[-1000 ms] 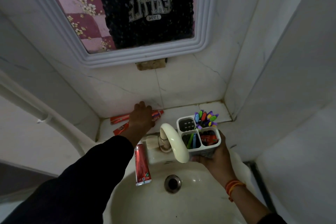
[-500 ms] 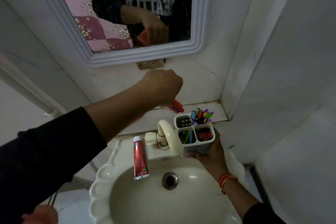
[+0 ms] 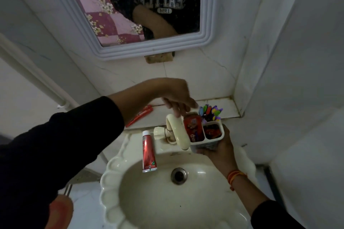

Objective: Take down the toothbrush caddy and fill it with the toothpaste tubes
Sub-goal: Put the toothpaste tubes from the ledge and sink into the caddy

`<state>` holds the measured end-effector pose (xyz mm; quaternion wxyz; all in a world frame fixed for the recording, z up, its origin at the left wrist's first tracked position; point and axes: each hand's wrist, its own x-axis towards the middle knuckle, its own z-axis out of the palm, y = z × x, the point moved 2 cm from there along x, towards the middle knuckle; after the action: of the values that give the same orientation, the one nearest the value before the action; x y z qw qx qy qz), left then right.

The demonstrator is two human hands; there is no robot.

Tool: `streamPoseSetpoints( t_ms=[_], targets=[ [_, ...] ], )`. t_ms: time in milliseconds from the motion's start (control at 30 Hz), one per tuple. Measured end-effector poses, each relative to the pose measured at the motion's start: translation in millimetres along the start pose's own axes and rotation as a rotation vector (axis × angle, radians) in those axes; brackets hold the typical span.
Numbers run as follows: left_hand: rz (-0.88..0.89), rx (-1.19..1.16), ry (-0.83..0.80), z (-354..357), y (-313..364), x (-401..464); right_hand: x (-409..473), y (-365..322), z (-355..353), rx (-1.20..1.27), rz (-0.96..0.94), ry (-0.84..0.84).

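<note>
- Change: the tube the left hand (image 3: 176, 98) carried over half a sec ago is now standing in the caddy (image 3: 206, 132), near-left compartment; red toothpaste tube (image 3: 192, 128) pokes up out of it.
- Means one more tube is in. By my count 2 still out: one tube (image 3: 148, 151) on the sink rim (image 3: 111, 169) left of the tap (image 3: 176, 132), another (image 3: 140, 115) on the ledge (image 3: 214, 102) behind.
- Left hand: arm crosses from near-left, hovers just above caddy, fingers (image 3: 176, 112) loosely spread, pointing down, holding nothing; looks like just let go.
- Right hand (image 3: 217, 152): wraps caddy from below & right, over sink's far-right edge, fingers pressed on its wall.
- Toothbrushes (image 3: 210, 111) fill far-right compartment.
</note>
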<state>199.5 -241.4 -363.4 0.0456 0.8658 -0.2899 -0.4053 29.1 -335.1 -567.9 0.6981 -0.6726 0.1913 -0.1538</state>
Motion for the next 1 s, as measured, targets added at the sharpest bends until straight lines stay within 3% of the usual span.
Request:
streamPoseSetpoints(
  t_ms=[100, 267, 467, 567, 633, 733, 867, 1000],
  targets=[
    [-0.134, -0.173, 0.210, -3.3, -63.8, 23.7, 2.0, -2.2, 0.8, 0.123, 0.064, -0.002],
    [-0.312, 0.287, 0.308, 29.3, -142.5, 51.3, 2.5, -0.3, 1.6, 0.178, 0.089, -0.016],
    [-0.271, 0.283, 0.380, 61.6, -183.8, 91.6, 6.6, 14.3, -1.1, 0.143, 0.076, -0.008],
    [-0.240, 0.367, 0.527, 72.5, -207.2, 114.4, 8.7, 18.8, -0.7, 0.012, 0.015, -0.012],
    [-0.219, 0.416, 0.590, 76.5, -205.2, 109.2, 8.6, 18.1, 0.6, -0.008, -0.002, 0.000],
    [-0.124, 0.307, 0.679, 68.0, -179.4, 90.2, 9.0, 17.0, 0.9, 0.004, 0.004, 0.001],
    [0.117, 0.057, 0.490, 31.9, -114.0, 50.6, 9.0, 12.6, 1.1, 0.001, 0.001, 0.014],
    [0.269, 0.252, 0.298, -4.1, -45.7, 11.6, 12.6, 12.0, 5.9, 0.047, 0.030, 0.022]
  ],
)
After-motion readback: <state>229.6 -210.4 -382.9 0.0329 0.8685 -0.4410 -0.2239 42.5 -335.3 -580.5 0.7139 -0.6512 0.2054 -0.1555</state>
